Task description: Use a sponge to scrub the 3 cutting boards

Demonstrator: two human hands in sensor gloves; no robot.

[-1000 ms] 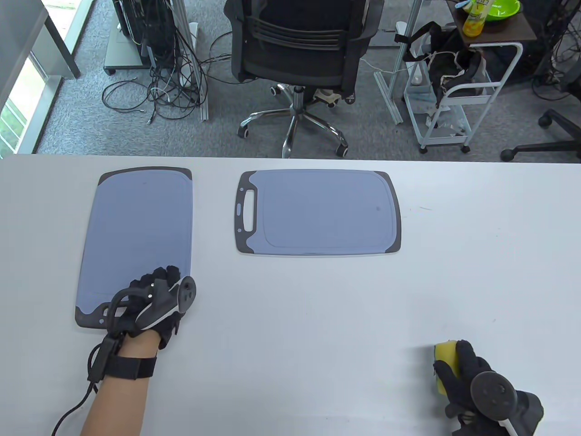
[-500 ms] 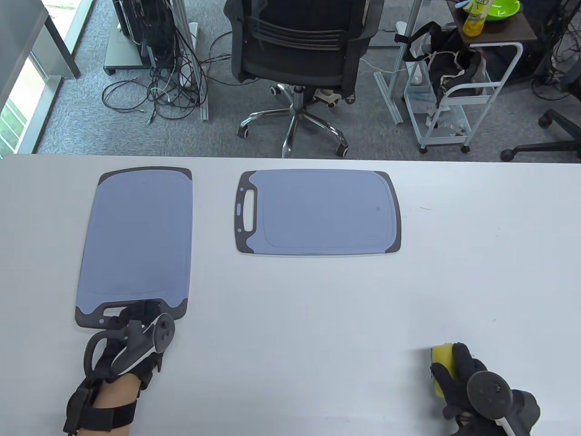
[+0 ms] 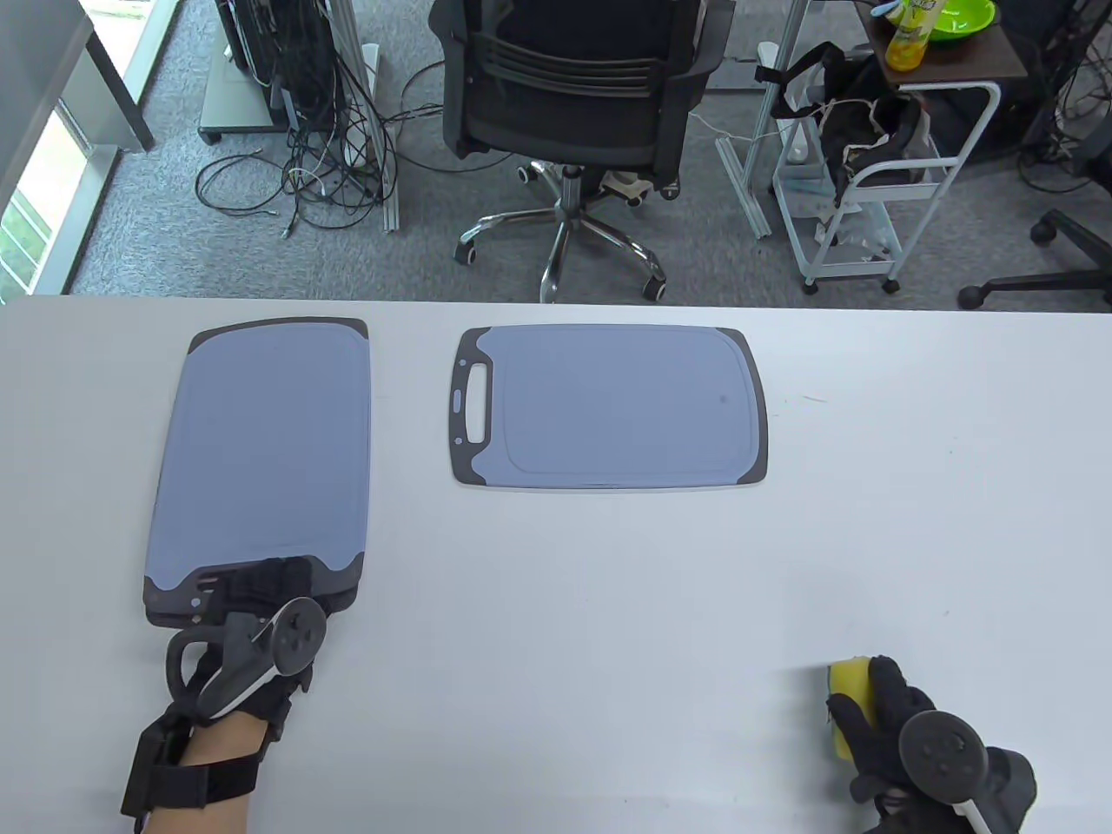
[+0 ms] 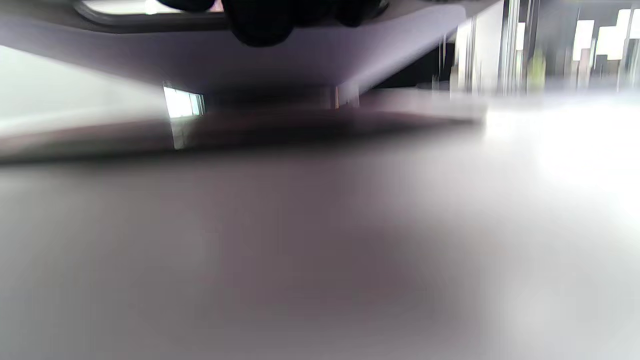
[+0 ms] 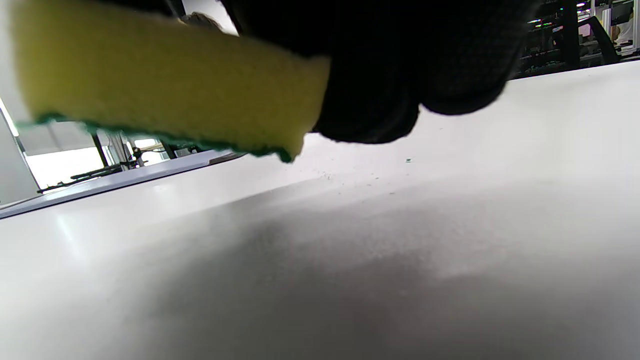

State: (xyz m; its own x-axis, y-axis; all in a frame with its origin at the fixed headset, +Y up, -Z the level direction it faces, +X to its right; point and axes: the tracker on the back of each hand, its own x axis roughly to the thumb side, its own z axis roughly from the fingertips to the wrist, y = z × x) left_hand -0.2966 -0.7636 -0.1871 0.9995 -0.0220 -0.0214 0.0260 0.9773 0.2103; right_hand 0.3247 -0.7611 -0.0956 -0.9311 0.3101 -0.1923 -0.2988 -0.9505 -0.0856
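A blue-grey cutting board (image 3: 261, 452) lies lengthwise at the table's left. My left hand (image 3: 256, 584) grips its near handle end, which is tilted up a little. A second board's dark edge (image 3: 165, 615) shows underneath. In the left wrist view my fingers (image 4: 260, 25) hold the raised board's underside (image 4: 350, 55) above the lower board (image 4: 325, 122). Another board (image 3: 608, 408) lies flat at the centre, handle to the left. My right hand (image 3: 869, 721) holds a yellow sponge (image 3: 844, 682) near the front right edge. The sponge (image 5: 150, 85) hangs just above the table, green side down.
The white table (image 3: 608, 608) is bare between the boards and the sponge. Beyond its far edge stand a black office chair (image 3: 573, 87), a white cart (image 3: 877, 200) and a tangle of cables (image 3: 321, 165) on the carpet.
My left hand slid back from the board's surface to its near handle end, took hold and raised it slightly, baring a board below. The right hand with the sponge barely moved.
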